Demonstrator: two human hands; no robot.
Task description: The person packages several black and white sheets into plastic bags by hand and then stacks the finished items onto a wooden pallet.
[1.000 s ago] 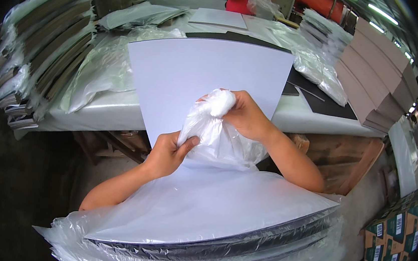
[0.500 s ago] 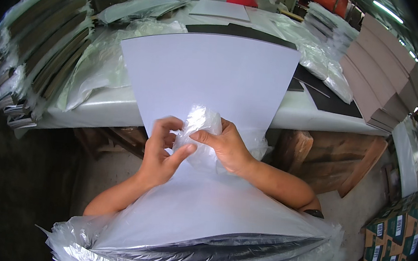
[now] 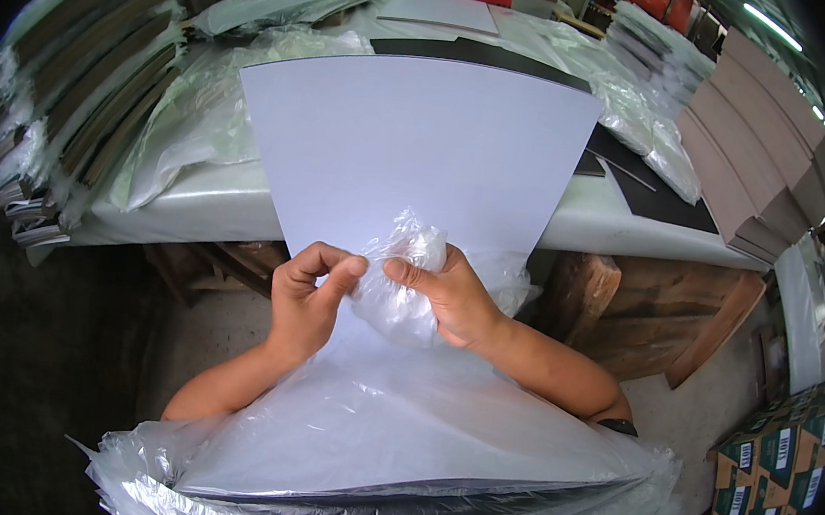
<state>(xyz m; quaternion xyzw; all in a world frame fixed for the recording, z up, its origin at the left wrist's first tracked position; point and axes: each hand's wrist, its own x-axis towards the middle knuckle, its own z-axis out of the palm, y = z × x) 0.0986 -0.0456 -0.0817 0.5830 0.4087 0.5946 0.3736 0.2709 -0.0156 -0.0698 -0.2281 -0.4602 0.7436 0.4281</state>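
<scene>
Over the lower part of the white board [image 3: 413,148], my right hand [image 3: 465,304] clutched a crumpled bunch of clear plastic [image 3: 396,308], thumb pressed on it, while my left hand [image 3: 301,304] pinched its edge between thumb and forefinger. Nearer me than the board lay a plastic-wrapped stack [image 3: 408,406]; right of the board stood piled brownish card [image 3: 753,141].

The left hand [image 3: 305,305], right hand [image 3: 454,296] and both forearms [image 3: 234,379] are bare, with a dark strip [image 3: 621,427] near the right elbow [image 3: 607,402].

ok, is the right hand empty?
No, the right hand grips the bunched clear plastic, its thumb lying over it.
</scene>
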